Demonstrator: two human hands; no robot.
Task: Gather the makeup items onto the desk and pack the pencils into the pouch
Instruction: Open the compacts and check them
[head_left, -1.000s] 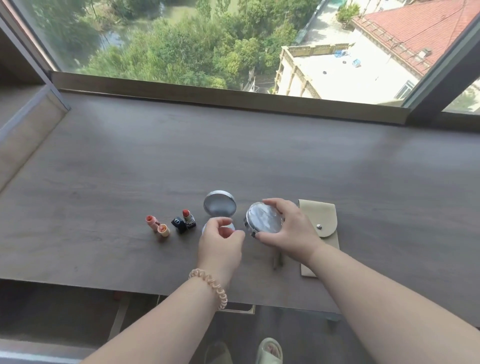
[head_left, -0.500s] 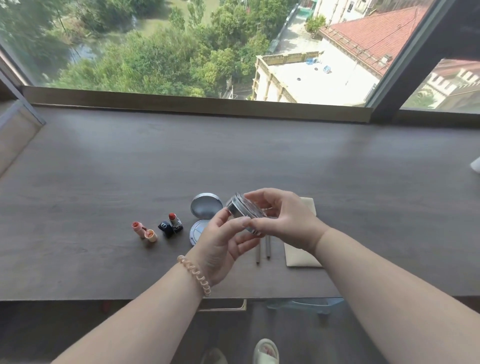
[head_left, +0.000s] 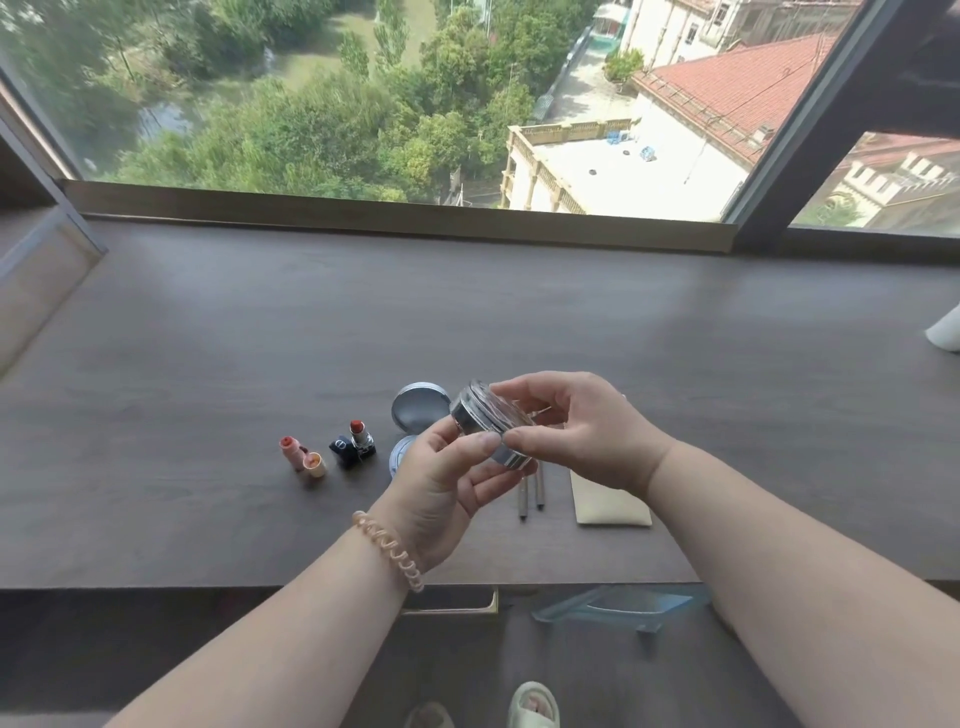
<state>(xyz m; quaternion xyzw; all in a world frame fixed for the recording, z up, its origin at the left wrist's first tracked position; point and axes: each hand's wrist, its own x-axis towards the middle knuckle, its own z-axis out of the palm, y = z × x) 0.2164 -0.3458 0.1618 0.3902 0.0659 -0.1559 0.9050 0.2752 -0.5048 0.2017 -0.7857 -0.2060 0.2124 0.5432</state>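
Note:
A round silver jar (head_left: 485, 426) is held tilted above the desk (head_left: 208, 364) by both hands. My left hand (head_left: 441, 493) supports it from below with the thumb on its side. My right hand (head_left: 576, 431) pinches its lid edge from the right. Under the hands lie two grey pencils (head_left: 530, 488) side by side, and a beige pouch (head_left: 610, 504) sits to their right, partly hidden by my right wrist. An open silver compact (head_left: 418, 410) stands behind my left hand. Left of it are a black-cased red lipstick (head_left: 356, 441) and a pink lipstick with its cap off (head_left: 301, 454).
The desk runs along a large window with a wooden sill (head_left: 395, 213). A white object (head_left: 945, 332) pokes in at the right edge. Below the desk's front edge are a drawer handle (head_left: 452, 608), a bluish plastic piece (head_left: 613, 605) and slippered feet (head_left: 532, 706).
The right hand has lifted the silver jar off the desk, and the left hand left the compact and came under the jar. The jar now sits tilted between both hands; the pencils show beneath.

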